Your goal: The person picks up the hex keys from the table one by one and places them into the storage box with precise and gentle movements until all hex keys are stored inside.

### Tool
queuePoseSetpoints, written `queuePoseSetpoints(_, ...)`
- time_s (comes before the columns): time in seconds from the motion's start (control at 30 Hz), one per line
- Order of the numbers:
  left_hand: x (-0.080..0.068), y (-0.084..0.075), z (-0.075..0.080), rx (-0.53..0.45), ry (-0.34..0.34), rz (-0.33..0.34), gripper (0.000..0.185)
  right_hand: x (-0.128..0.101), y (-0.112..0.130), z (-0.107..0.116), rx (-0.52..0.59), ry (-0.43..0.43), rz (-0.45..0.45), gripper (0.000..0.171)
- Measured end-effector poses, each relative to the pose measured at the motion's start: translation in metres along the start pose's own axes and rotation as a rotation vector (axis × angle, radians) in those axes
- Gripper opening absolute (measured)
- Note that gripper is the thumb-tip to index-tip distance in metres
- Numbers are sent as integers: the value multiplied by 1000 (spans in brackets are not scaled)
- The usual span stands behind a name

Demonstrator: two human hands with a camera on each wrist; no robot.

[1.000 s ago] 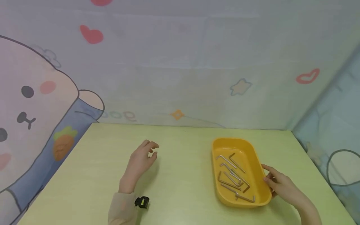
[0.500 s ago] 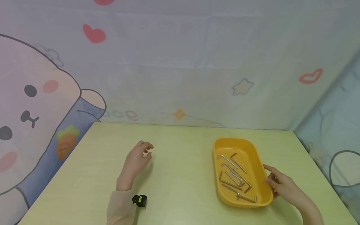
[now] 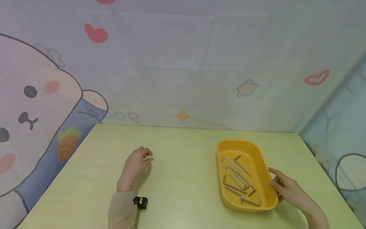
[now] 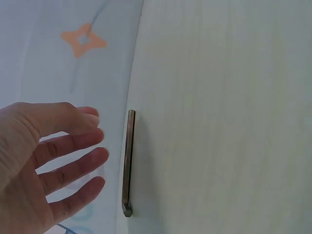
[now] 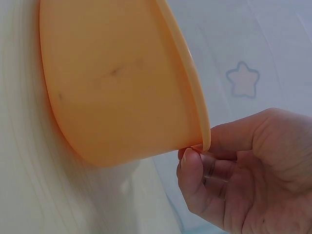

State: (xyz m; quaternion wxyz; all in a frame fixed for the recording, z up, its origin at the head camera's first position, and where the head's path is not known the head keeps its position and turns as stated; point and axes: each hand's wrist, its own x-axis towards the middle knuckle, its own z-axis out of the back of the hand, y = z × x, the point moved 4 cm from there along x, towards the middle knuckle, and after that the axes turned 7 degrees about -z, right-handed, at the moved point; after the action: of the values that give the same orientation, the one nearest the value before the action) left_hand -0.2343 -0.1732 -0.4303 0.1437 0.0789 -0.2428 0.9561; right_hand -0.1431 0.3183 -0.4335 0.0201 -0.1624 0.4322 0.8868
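Note:
A yellow tray (image 3: 260, 165) rests on the table and holds several L-shaped hex keys (image 3: 243, 167), silver and bronze-toned. At its right side my right hand (image 3: 291, 190) pinches the rim; the right wrist view shows the thumb and index finger at the rim of the tray (image 5: 122, 87). My left hand (image 3: 135, 163) hovers over the left part of the table with fingers loosely bent. Just beyond its fingertips one bronze hex key (image 4: 128, 163) lies apart from the hand in the left wrist view. From the head, only a short end of it shows by the thumb.
The pale green table (image 3: 183, 178) meets a printed cloth backdrop (image 3: 183, 63) at its back edge, and another cloth hangs at the right. A black wrist camera (image 3: 140, 202) sits on the left sleeve.
My left hand has moved left and slightly nearer, and one end of the hex key now shows beside its thumb. My right hand stays on the tray's rim.

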Motion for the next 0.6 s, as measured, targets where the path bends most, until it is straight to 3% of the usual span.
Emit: queuePoseSetpoints(0.6, 7, 16, -7, 2, 77, 98, 23, 1, 0, 0, -15, -3, -4, 54)
